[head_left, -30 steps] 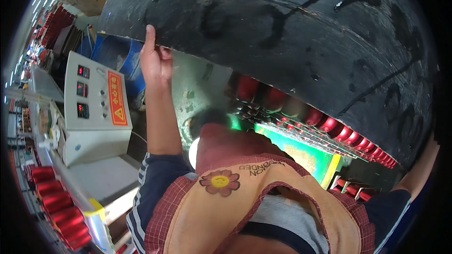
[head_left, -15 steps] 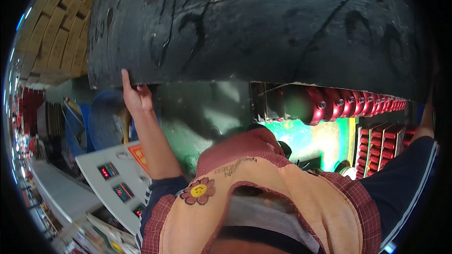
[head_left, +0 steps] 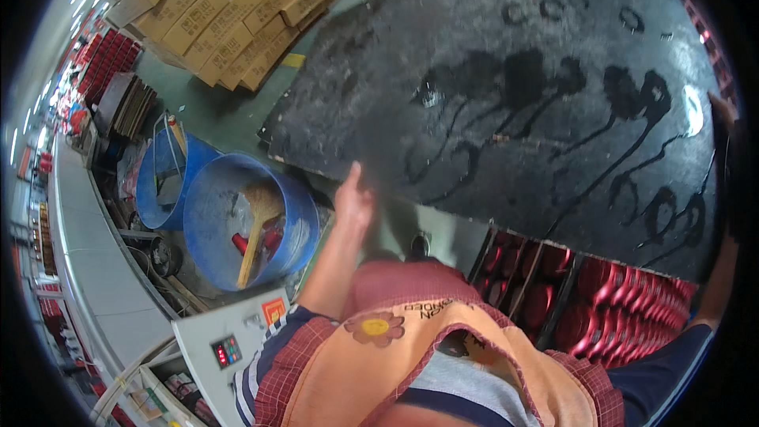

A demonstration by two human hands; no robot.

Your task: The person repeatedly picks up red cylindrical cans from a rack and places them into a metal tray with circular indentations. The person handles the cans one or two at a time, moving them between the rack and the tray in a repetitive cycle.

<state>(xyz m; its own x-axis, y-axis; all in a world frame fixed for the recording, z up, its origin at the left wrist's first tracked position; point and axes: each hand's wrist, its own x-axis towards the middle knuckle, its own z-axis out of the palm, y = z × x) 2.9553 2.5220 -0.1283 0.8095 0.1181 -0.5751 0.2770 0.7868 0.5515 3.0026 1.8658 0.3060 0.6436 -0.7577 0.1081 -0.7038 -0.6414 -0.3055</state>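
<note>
A large black board, wet with dark rings and streaks, lies across the space in front of me, slanting up to the right. My left hand grips its near edge toward the left end. The thumb lies on the upper face and the fingers are mostly hidden underneath. At the far right, my right hand holds the board's right end; it is dark there and only partly seen. Beneath the near right edge of the board, rows of shiny red round parts show.
Stacked cardboard boxes stand beyond the board at the upper left. On the left are a blue barrel with a broom and red pieces inside, and another blue barrel. A grey control panel sits close to my left arm.
The board has swung so its upper face now shows more fully, with its left end shifted right. My left hand has moved right with it. The barrels and boxes show more.
</note>
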